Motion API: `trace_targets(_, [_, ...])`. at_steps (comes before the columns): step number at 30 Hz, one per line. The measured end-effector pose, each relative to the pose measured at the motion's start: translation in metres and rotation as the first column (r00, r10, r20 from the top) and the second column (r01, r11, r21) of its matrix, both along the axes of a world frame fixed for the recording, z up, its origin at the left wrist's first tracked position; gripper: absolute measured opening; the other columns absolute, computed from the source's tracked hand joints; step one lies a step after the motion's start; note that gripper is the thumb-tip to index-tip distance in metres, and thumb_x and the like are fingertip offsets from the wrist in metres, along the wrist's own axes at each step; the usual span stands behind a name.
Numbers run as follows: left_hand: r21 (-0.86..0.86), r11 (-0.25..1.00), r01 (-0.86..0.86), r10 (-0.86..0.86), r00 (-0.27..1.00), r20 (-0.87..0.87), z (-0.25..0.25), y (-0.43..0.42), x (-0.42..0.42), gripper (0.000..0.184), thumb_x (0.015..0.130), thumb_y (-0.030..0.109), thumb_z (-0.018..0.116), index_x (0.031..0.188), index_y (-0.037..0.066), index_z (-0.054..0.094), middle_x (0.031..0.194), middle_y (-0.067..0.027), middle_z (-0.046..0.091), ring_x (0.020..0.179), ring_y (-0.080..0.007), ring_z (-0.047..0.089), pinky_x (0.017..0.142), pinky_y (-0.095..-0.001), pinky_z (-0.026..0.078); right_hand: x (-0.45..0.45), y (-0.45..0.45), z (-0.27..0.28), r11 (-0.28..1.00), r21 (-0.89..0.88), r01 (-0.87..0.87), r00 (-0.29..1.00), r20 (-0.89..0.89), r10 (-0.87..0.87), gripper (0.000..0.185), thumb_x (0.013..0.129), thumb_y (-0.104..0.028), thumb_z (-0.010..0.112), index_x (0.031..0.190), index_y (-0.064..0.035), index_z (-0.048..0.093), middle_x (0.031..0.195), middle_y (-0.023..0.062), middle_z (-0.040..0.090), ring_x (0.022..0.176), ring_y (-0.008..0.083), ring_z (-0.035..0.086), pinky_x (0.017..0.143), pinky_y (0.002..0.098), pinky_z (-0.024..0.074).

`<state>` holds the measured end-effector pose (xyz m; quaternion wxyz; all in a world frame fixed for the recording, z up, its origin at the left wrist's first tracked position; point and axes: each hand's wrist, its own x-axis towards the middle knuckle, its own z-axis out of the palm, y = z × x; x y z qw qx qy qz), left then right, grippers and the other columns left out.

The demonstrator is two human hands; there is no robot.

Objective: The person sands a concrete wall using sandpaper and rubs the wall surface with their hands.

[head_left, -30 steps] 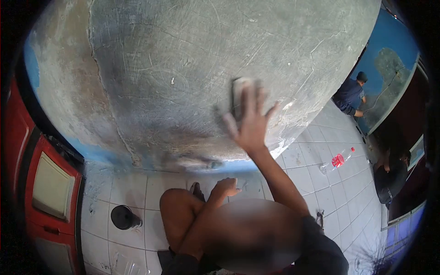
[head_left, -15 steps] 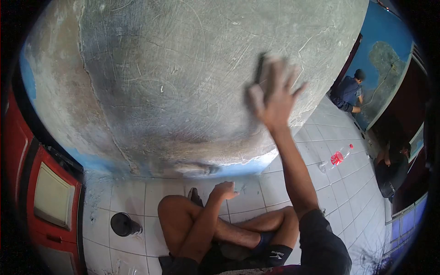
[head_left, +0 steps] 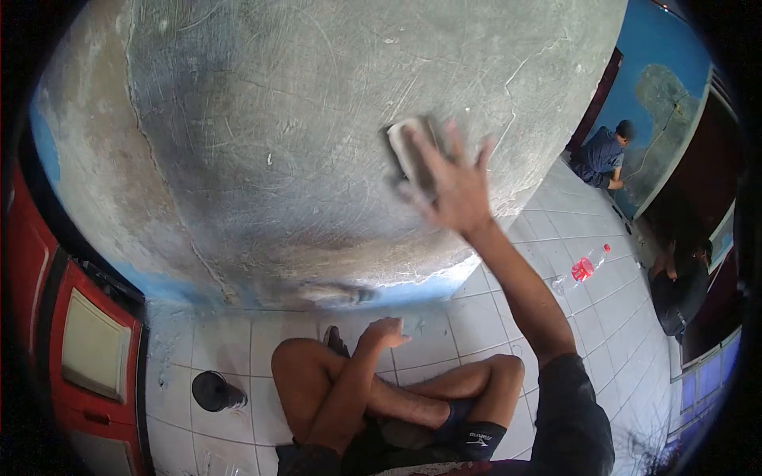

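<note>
My right hand (head_left: 452,181) is raised against the grey, scratched wall (head_left: 317,119), its fingers spread over a pale block (head_left: 411,155). The block lies between the hand and the wall, tilted, and its edges are blurred. My left hand (head_left: 386,332) hangs low over the tiled floor with the forearm across my bent knee. Its fingers look loosely curled together, and whatever they may hold is hidden.
A red and cream cabinet (head_left: 95,349) stands at the left, with a black-lidded container (head_left: 214,392) on the tiles. At right lies a clear bottle with a red label (head_left: 583,270). Two other people (head_left: 601,157) (head_left: 681,289) sit farther right.
My right hand first moved right and then back left across the wall with the block. My left hand stays nearly still. The view has shifted slightly, showing my crossed legs.
</note>
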<state>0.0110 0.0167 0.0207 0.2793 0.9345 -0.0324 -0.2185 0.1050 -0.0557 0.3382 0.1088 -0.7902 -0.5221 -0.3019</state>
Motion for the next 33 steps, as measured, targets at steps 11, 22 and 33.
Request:
trace_targets(11, [0.003,0.999,-0.039,0.039,0.999,-0.003,0.008,0.000,-0.008,0.061,0.083,0.045,0.060,0.121,-0.001,0.050,0.121,-0.0209,0.057,0.112,-0.0353,0.055,0.093,-0.0450,0.046,0.006,0.002,0.018,0.871,0.395,0.291,0.878,0.252,-0.407,0.084,0.085,-0.065,0.041,0.147,-0.0120,0.021,0.152,0.0175,0.019,0.142,0.0369,0.009,0.109,0.0625,-0.0031])
trace_targets(22, [0.031,0.999,0.013,-0.011,0.999,-0.042,0.010,-0.001,-0.006,0.062,0.085,0.049,0.058,0.126,0.003,0.046,0.126,-0.0181,0.053,0.116,-0.0341,0.052,0.096,-0.0445,0.044,-0.002,0.018,0.001,0.896,0.442,0.050,0.985,0.124,-0.116,0.083,0.082,-0.063,0.049,0.143,-0.0100,0.029,0.149,0.0191,0.024,0.138,0.0466,0.012,0.106,0.0655,-0.0011])
trace_targets(33, [-0.035,0.999,0.016,-0.016,1.000,0.009,0.002,0.000,-0.002,0.057,0.080,0.041,0.065,0.118,0.000,0.051,0.117,-0.0212,0.059,0.109,-0.0360,0.057,0.090,-0.0463,0.047,-0.008,0.022,-0.054,0.999,-0.018,-0.034,0.999,0.005,0.034,0.089,0.080,-0.059,0.058,0.144,-0.0065,0.027,0.148,0.0254,0.021,0.141,0.0395,0.012,0.111,0.0586,-0.0020])
